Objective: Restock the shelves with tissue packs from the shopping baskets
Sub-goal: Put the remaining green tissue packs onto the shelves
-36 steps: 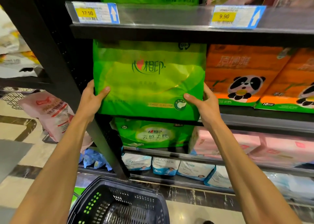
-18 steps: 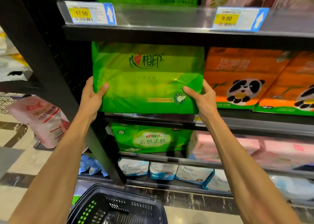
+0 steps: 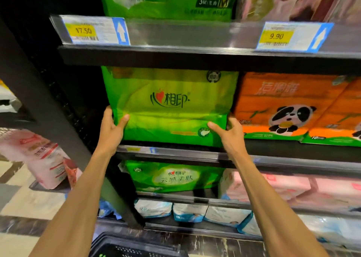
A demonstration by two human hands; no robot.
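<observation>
A large green pack point(image 3: 172, 104) stands upright on the middle shelf point(image 3: 175, 152), at the centre of the view, its top edge tucked just under the shelf above. The left hand point(image 3: 112, 129) clasps its lower left edge at about eight o'clock from the pack's middle, thumb laid across the front and fingers wrapped behind out of sight. The right hand point(image 3: 227, 133) grips the lower right corner at about four o'clock, thumb pointing inward on the front, fingers squeezed between this pack and the orange panda pack point(image 3: 283, 108) that touches it at three o'clock. Both hands are closed on the green pack. Whether its base rests fully on the shelf board I cannot tell, as the shelf's front rail hides that edge. At twelve o'clock another green pack point(image 3: 168, 1) sits on the upper shelf, above a price tag point(image 3: 93, 30) reading 17.50; a second tag point(image 3: 293, 37) at one o'clock reads 9.90. At six o'clock, one shelf down, a smaller green pack point(image 3: 172, 176) lies beside pink packs point(image 3: 293, 186) to its right, and below those stand white and blue packs point(image 3: 189, 211). At the bottom edge, near six o'clock, the rim of a dark basket point(image 3: 125, 247) shows between the forearms. At eight o'clock, well apart from the shelves, a pink bag point(image 3: 43, 159) leans near the tiled floor.
</observation>
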